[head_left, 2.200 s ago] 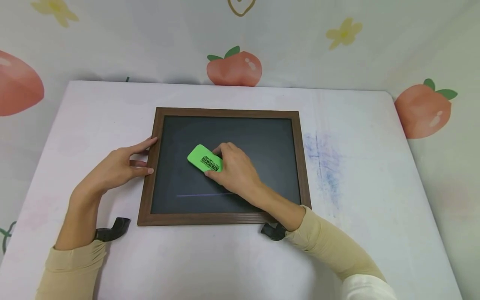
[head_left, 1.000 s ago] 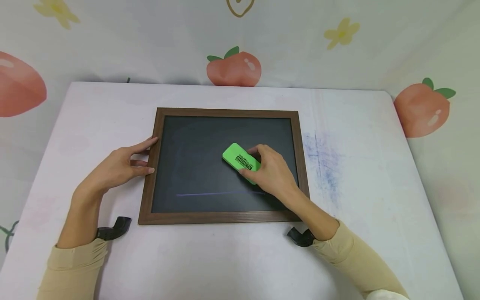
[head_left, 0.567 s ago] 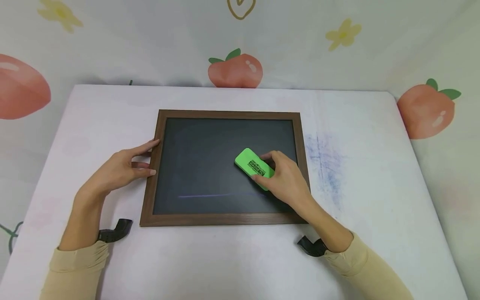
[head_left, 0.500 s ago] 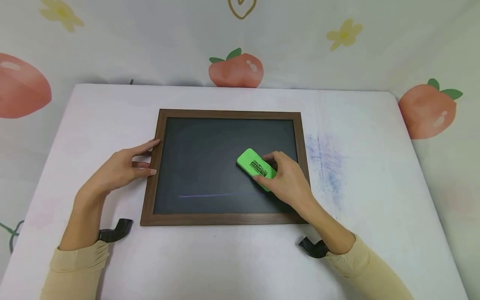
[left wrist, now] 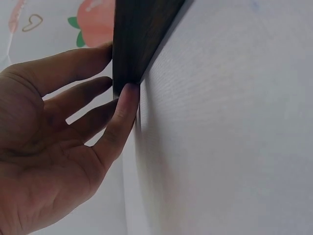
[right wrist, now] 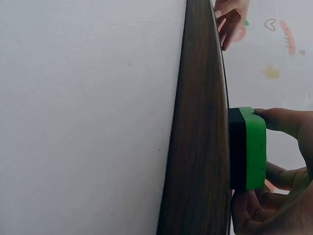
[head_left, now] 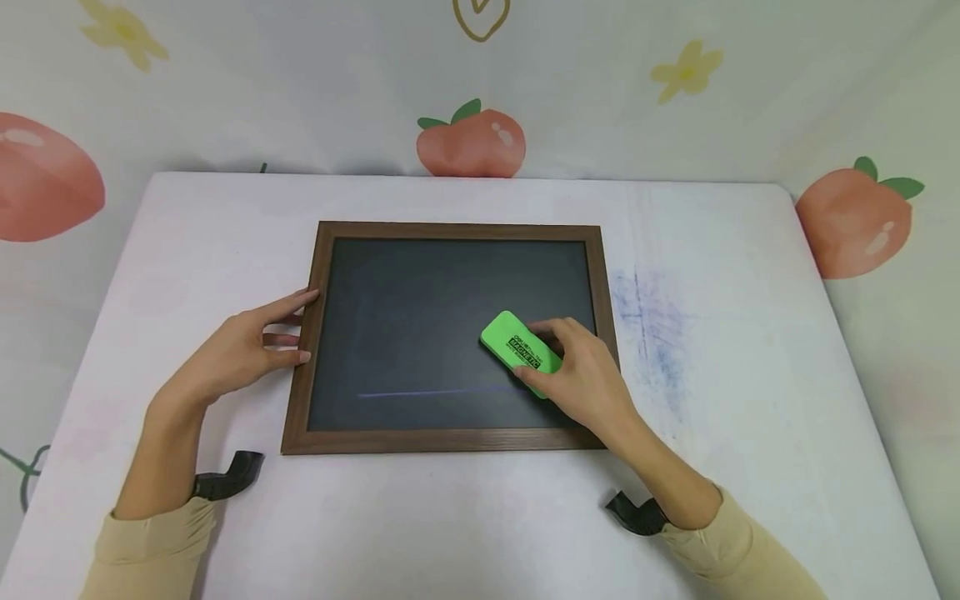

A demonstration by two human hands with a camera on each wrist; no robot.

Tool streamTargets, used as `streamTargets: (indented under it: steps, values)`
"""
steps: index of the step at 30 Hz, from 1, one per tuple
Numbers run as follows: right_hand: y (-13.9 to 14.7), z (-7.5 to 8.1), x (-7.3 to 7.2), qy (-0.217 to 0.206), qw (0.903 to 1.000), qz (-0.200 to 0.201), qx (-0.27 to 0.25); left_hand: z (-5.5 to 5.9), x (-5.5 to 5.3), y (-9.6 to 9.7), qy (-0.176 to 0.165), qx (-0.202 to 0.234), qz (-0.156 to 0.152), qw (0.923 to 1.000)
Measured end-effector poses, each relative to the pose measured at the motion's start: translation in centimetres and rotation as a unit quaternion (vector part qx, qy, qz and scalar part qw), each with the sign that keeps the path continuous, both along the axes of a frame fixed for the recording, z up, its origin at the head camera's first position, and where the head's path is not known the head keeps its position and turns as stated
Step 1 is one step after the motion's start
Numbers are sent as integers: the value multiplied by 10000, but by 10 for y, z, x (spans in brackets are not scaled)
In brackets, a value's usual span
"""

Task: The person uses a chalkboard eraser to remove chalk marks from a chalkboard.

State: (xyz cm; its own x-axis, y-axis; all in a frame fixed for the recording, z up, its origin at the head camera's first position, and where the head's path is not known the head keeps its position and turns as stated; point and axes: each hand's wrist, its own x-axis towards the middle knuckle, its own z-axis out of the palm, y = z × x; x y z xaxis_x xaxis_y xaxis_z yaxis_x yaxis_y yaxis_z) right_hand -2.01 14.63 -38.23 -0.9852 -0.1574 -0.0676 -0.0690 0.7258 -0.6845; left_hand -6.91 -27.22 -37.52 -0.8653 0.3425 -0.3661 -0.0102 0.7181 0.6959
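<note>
We judge wiping in hand: right grip [head_left: 588, 379] pinches green eraser [head_left: 519, 346] over right half of blackboard [head_left: 405, 317]; left grip [head_left: 231, 354], fingers extended, touches frame [head_left: 302, 392]. Next calls for eraser along purple line [head_left: 420, 392]; board contact likely, partly hidden.

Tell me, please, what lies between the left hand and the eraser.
In the head view, the wooden frame and then dark board, with no object there, lie between the left hand and the green eraser.
</note>
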Motion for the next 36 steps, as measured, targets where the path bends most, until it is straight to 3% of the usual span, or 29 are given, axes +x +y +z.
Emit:
streamTargets:
  steps: [22,36]
  values:
    - [4,-1,12,-11,9996,-265,125,-1,3,3,113,-27,-61,9999]
    - [-3,-5,15,275,9992,-283,110,-1,1,-1,29,-101,-49,9999]
